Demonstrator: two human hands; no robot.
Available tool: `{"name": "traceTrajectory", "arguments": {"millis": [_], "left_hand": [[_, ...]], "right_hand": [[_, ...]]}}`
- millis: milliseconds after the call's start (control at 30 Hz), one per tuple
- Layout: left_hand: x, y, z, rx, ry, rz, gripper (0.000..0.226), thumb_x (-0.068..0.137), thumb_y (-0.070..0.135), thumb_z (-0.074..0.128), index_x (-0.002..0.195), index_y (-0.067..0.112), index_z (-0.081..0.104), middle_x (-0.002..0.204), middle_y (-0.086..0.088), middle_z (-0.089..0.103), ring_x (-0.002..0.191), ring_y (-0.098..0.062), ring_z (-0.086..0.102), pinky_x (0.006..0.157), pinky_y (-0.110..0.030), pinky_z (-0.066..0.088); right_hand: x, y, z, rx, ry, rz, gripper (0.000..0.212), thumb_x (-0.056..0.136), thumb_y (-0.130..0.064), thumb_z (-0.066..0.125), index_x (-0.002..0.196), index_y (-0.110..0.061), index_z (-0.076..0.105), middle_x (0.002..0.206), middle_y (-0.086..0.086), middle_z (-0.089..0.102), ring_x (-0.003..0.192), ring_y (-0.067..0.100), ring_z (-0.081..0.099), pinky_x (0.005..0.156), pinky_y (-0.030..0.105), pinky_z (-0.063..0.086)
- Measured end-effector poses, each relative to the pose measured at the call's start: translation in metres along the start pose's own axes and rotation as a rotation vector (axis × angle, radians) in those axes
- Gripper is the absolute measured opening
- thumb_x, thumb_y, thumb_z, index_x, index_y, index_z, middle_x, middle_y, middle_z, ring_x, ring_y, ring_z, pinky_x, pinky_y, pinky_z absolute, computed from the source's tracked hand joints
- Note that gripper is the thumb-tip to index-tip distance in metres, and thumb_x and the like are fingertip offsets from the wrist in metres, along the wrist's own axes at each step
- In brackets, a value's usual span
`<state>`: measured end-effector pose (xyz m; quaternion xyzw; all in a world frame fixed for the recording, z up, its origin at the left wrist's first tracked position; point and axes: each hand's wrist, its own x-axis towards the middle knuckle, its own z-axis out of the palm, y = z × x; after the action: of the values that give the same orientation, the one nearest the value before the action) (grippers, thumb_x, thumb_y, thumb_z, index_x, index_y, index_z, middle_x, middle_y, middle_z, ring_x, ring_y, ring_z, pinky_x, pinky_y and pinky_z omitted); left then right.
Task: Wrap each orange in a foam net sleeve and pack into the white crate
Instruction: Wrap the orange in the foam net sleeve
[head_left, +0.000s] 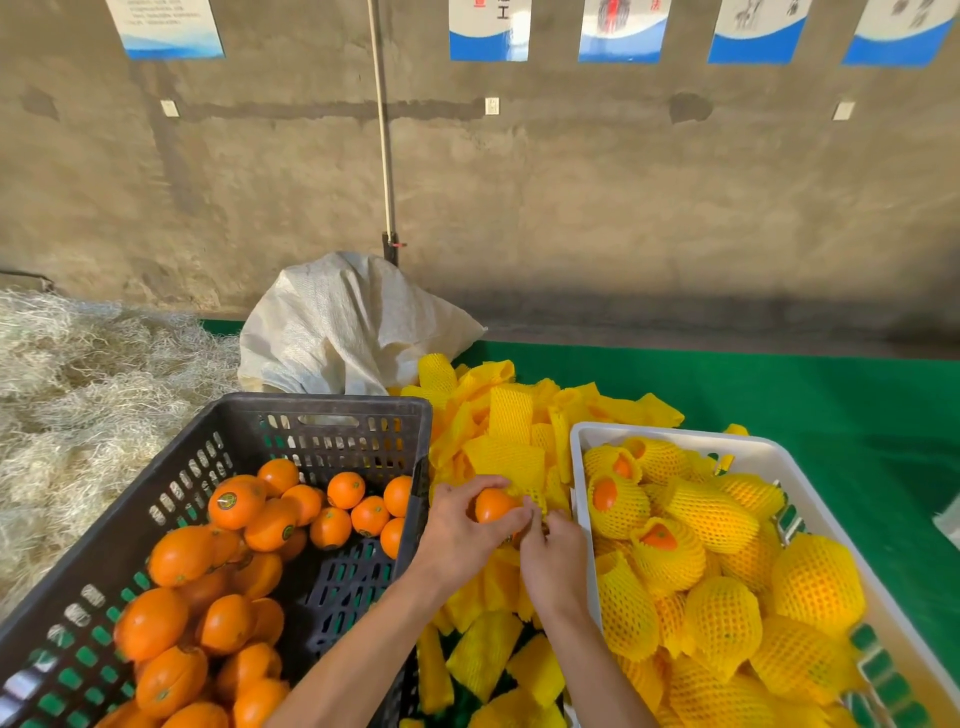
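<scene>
Left hand (457, 535) grips a firm, smooth orange (493, 505); right hand (556, 551) pinches the soft, stretchy foam net sleeve (537, 498) — best held at its open rim.

The scene is brightly and evenly lit, with soft daylight that seems to come from behind and above the camera. The concrete wall (571, 197) is paler in its middle and darkens along its foot, where a soft band of shadow meets the green mat (831, 415). Shadows under the black crate (322, 410) rim and between the yellow foam sleeves (509, 415) are faint and soft-edged. There is no harsh glare; oranges (236, 501) carry only small dull highlights. Wide-angle distortion bows the posters (758, 31) and crate edges toward the corners. Focus is fairly sharp centrally, softer at the edges.
</scene>
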<state>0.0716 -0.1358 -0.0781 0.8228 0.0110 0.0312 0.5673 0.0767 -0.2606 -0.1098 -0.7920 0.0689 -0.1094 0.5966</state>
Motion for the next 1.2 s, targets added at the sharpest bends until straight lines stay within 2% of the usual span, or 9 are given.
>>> {"name": "traceTrajectory", "arguments": {"millis": [167, 267, 400, 467, 600, 767, 967, 1100, 1200], "left_hand": [[0.004, 0.0, -0.003, -0.08, 0.101, -0.035, 0.078, 0.078, 0.062, 0.079, 0.141, 0.041, 0.038, 0.126, 0.004, 0.043, 0.113, -0.014, 0.052, 0.093, -0.033, 0.053], [0.004, 0.0, 0.0, 0.021, 0.067, -0.051, 0.06, 0.073, 0.08, 0.068, 0.113, 0.037, 0.057, 0.114, -0.001, 0.047, 0.104, -0.016, 0.055, 0.085, -0.031, 0.055], [0.005, 0.001, 0.001, -0.019, 0.041, -0.085, 0.064, 0.079, 0.074, 0.061, 0.093, 0.014, 0.046, 0.096, -0.005, 0.047, 0.093, -0.025, 0.048, 0.08, -0.046, 0.049], [0.002, 0.004, 0.0, -0.179, -0.084, -0.126, 0.058, 0.084, 0.064, 0.067, 0.093, 0.012, 0.044, 0.084, -0.007, 0.05, 0.082, -0.024, 0.051, 0.081, -0.056, 0.05], [0.001, 0.006, -0.008, -0.506, -0.342, -0.367, 0.07, 0.08, 0.036, 0.083, 0.138, 0.019, 0.047, 0.128, -0.006, 0.068, 0.119, -0.021, 0.066, 0.108, -0.048, 0.05], [0.006, 0.003, -0.004, -0.281, -0.137, -0.286, 0.068, 0.081, 0.027, 0.086, 0.137, 0.022, 0.049, 0.123, -0.002, 0.062, 0.107, -0.021, 0.068, 0.09, -0.042, 0.062], [0.007, -0.005, 0.0, -0.002, 0.166, -0.058, 0.064, 0.082, 0.034, 0.086, 0.127, 0.024, 0.04, 0.115, 0.0, 0.057, 0.093, -0.025, 0.067, 0.074, -0.047, 0.061], [0.011, -0.009, -0.002, 0.029, 0.214, 0.007, 0.067, 0.089, 0.023, 0.079, 0.142, 0.025, 0.038, 0.132, 0.0, 0.043, 0.108, -0.012, 0.05, 0.077, -0.009, 0.046], [0.012, -0.012, -0.005, 0.071, 0.192, 0.013, 0.074, 0.088, 0.001, 0.07, 0.15, 0.025, 0.038, 0.135, -0.008, 0.046, 0.109, -0.017, 0.052, 0.074, -0.01, 0.044]], "right_hand": [[-0.004, -0.001, 0.003, -0.172, 0.063, -0.285, 0.029, 0.104, -0.021, 0.052, 0.085, -0.006, 0.067, 0.088, 0.001, 0.059, 0.079, 0.01, 0.054, 0.071, 0.027, 0.045], [-0.004, -0.001, 0.001, -0.138, 0.119, -0.296, 0.032, 0.104, -0.022, 0.054, 0.075, -0.01, 0.061, 0.081, -0.001, 0.054, 0.078, 0.005, 0.052, 0.063, 0.022, 0.037], [-0.005, 0.0, 0.0, -0.141, 0.043, -0.332, 0.023, 0.103, -0.024, 0.056, 0.084, -0.019, 0.066, 0.08, -0.014, 0.055, 0.077, 0.001, 0.055, 0.066, 0.008, 0.039], [-0.002, 0.004, 0.0, -0.09, 0.015, -0.281, 0.027, 0.104, -0.025, 0.055, 0.081, -0.015, 0.066, 0.08, -0.009, 0.058, 0.076, 0.006, 0.057, 0.069, 0.022, 0.048], [0.002, 0.005, -0.003, -0.055, 0.059, -0.157, 0.04, 0.105, -0.033, 0.052, 0.077, -0.008, 0.064, 0.077, 0.007, 0.06, 0.075, 0.028, 0.061, 0.07, 0.05, 0.051], [0.002, 0.002, -0.002, -0.113, 0.074, -0.18, 0.038, 0.104, -0.033, 0.046, 0.086, -0.005, 0.065, 0.085, 0.01, 0.062, 0.08, 0.024, 0.059, 0.071, 0.033, 0.046], [-0.007, -0.009, 0.001, -0.391, 0.149, -0.503, 0.028, 0.102, -0.024, 0.052, 0.106, -0.003, 0.071, 0.096, 0.008, 0.063, 0.083, 0.022, 0.062, 0.07, 0.037, 0.057], [-0.015, -0.014, 0.003, -0.423, 0.14, -0.644, 0.03, 0.101, -0.029, 0.055, 0.112, -0.009, 0.073, 0.097, 0.002, 0.064, 0.078, 0.012, 0.062, 0.062, 0.026, 0.055], [-0.023, -0.02, 0.002, -0.153, 0.044, -0.391, 0.05, 0.102, -0.059, 0.04, 0.113, -0.021, 0.07, 0.102, -0.008, 0.065, 0.087, -0.002, 0.061, 0.067, 0.007, 0.046]]}}
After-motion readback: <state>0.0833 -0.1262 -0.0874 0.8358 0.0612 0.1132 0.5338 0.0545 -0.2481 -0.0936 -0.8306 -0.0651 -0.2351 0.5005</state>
